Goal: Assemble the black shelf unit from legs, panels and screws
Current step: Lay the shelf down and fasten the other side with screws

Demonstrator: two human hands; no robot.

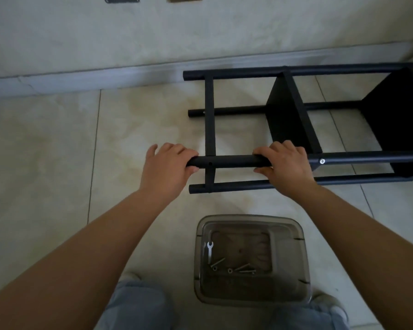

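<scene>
The black shelf unit (293,110) lies on its side on the tiled floor, its four round legs running left to right. Two black panels sit between the legs, one in the middle (284,120) and one at the right end (398,120). A thin black crossbar (209,115) spans the legs near their left ends. My left hand (167,167) grips the left end of the near upper leg (229,161). My right hand (286,165) grips the same leg further right. A silver screw head (322,161) shows in that leg beside the middle panel.
A clear plastic tub (252,260) stands on the floor between my knees, holding a small flat wrench (209,252) and several screws (236,267). A wall and grey skirting (81,77) run behind the shelf. Bare tiles lie to the left.
</scene>
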